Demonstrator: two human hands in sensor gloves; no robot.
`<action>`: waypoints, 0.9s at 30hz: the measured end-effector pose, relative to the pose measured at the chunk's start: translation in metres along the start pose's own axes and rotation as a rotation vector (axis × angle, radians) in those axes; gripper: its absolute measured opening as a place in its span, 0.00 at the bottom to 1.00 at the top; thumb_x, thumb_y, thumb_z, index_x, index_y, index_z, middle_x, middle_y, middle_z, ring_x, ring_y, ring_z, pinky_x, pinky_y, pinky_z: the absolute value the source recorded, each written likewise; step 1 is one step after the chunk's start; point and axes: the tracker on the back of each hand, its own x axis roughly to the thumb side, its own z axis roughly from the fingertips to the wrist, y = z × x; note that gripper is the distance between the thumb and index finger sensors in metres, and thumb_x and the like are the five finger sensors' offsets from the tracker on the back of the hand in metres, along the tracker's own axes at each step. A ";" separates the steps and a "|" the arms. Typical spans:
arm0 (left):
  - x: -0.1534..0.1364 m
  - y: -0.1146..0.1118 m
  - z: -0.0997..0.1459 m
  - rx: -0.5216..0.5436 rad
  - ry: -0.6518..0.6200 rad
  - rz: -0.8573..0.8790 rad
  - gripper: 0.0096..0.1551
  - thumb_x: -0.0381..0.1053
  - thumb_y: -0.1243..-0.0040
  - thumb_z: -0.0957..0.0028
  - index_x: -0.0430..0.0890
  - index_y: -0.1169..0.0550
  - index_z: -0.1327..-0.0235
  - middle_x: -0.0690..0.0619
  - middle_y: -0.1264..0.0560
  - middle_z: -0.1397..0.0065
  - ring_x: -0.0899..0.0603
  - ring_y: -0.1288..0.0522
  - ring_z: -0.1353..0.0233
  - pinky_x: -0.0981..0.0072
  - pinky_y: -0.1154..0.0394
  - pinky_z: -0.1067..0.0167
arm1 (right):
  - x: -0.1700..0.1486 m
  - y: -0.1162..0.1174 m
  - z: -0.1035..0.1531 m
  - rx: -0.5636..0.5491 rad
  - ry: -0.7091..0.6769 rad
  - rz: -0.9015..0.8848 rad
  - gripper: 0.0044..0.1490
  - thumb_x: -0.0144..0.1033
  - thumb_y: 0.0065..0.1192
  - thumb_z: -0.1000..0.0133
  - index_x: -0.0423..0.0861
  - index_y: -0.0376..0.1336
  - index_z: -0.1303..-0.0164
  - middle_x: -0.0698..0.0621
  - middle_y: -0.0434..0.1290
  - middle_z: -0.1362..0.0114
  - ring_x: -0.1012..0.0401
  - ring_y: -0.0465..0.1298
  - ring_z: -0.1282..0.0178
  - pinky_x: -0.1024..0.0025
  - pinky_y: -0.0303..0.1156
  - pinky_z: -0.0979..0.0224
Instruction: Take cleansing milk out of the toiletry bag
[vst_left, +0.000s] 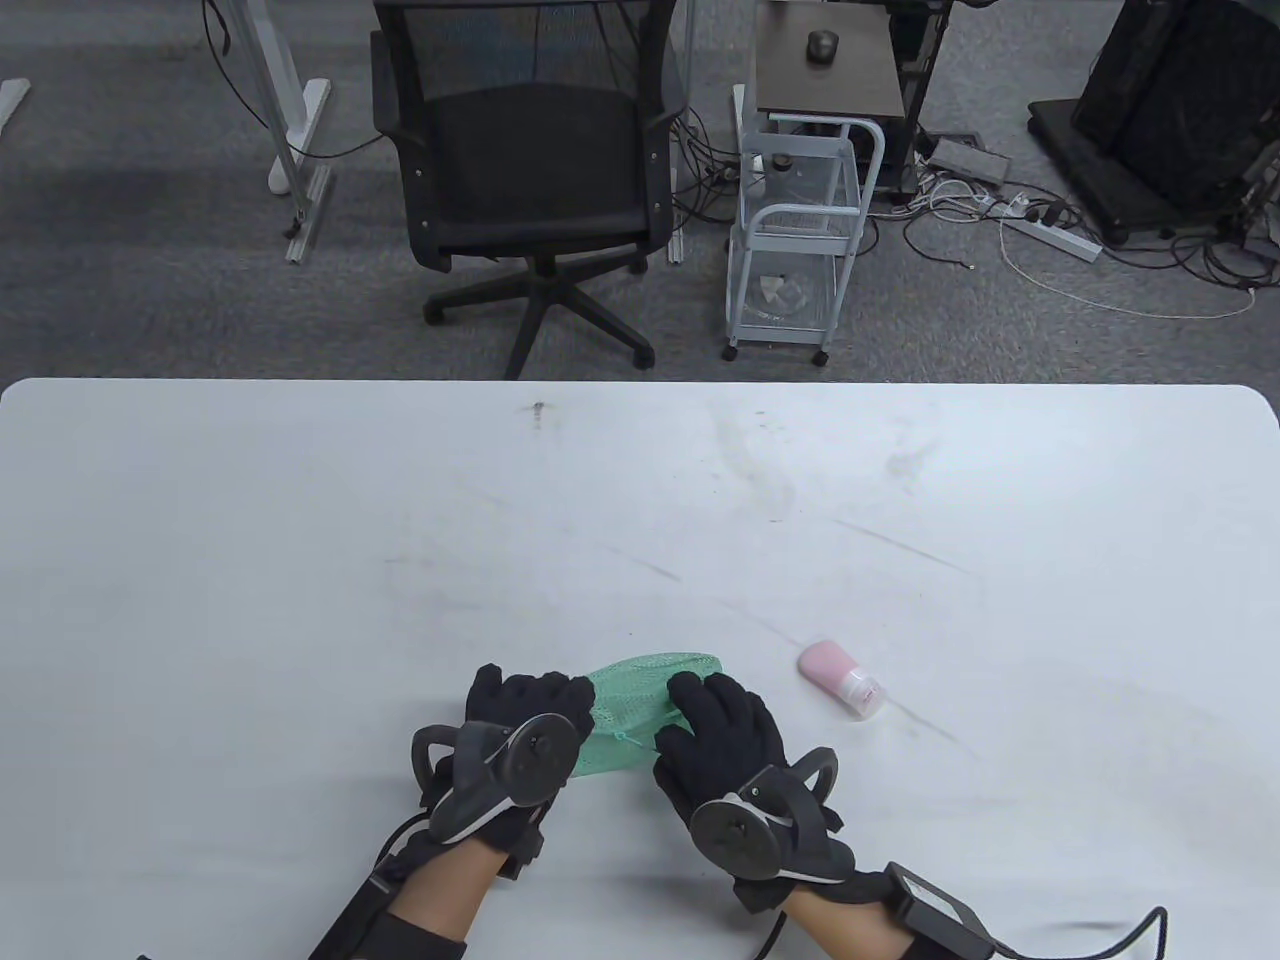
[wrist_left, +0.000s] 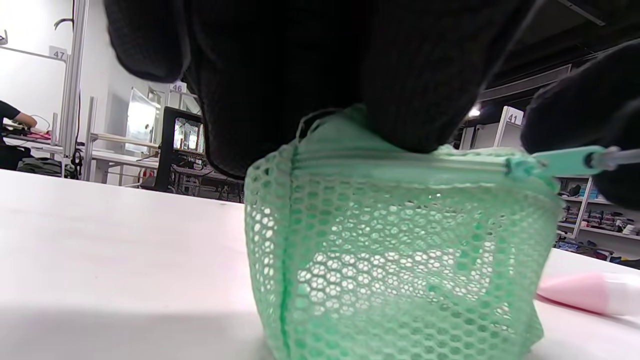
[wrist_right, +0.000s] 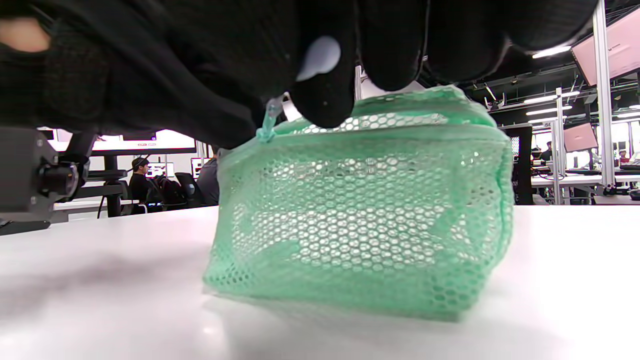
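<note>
A green mesh toiletry bag (vst_left: 640, 700) stands on the white table (vst_left: 640, 500) near the front edge. My left hand (vst_left: 560, 700) holds the bag's left end from above; in the left wrist view its fingers (wrist_left: 310, 75) press on the bag's top (wrist_left: 400, 250). My right hand (vst_left: 680, 715) is at the bag's right end and pinches the green zipper pull (wrist_right: 270, 120), which also shows in the left wrist view (wrist_left: 565, 161). The zip line looks closed up to the slider. A pink cleansing milk bottle (vst_left: 842, 680) lies on the table right of the bag, apart from both hands.
The pink bottle also shows low at the right edge of the left wrist view (wrist_left: 585, 292). The bag fills the middle of the right wrist view (wrist_right: 365, 220). An office chair (vst_left: 530, 170) and a white trolley (vst_left: 800, 220) stand on the floor beyond the table's far edge.
</note>
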 end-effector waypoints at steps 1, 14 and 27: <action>0.000 0.001 0.000 0.004 0.004 0.001 0.22 0.52 0.25 0.51 0.52 0.12 0.43 0.48 0.13 0.34 0.36 0.14 0.36 0.32 0.32 0.29 | -0.001 0.000 0.000 -0.001 0.005 -0.004 0.22 0.36 0.71 0.40 0.36 0.77 0.45 0.28 0.65 0.19 0.23 0.66 0.28 0.27 0.63 0.31; -0.010 0.007 0.001 0.046 0.028 -0.014 0.21 0.51 0.25 0.51 0.52 0.12 0.45 0.49 0.12 0.35 0.36 0.13 0.36 0.32 0.31 0.29 | -0.012 -0.004 0.000 -0.009 0.048 -0.033 0.22 0.36 0.72 0.40 0.35 0.77 0.45 0.28 0.65 0.19 0.23 0.65 0.28 0.27 0.63 0.31; -0.024 0.010 0.000 0.054 0.073 0.011 0.20 0.51 0.25 0.51 0.53 0.12 0.44 0.49 0.13 0.34 0.36 0.14 0.36 0.32 0.31 0.29 | -0.033 -0.006 -0.001 -0.025 0.132 -0.138 0.22 0.36 0.72 0.40 0.35 0.77 0.46 0.30 0.69 0.21 0.24 0.68 0.29 0.28 0.64 0.32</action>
